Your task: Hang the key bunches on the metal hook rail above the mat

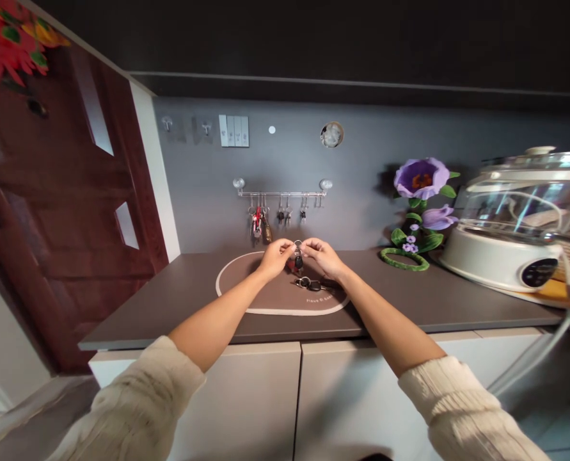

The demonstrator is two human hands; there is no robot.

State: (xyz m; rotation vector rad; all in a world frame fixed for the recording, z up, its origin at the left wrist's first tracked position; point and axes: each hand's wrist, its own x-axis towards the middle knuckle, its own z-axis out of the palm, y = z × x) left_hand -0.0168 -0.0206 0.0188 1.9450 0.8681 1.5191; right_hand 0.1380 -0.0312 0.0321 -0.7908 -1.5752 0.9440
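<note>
Left hand (276, 258) and right hand (324, 258) pinch a metal key ring (297, 244) together, fingertips nearly touching, a dark key (299, 261) hanging below, above a brown mat (275, 296) with more keys (309, 284) on the tabletop (433, 301).

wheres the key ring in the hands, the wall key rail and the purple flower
metal key ring (297, 244), head view, top of the ring
metal key rail (279, 193), head view, middle of the bar
artificial purple flower (421, 178), head view, centre of the open bloom
</note>
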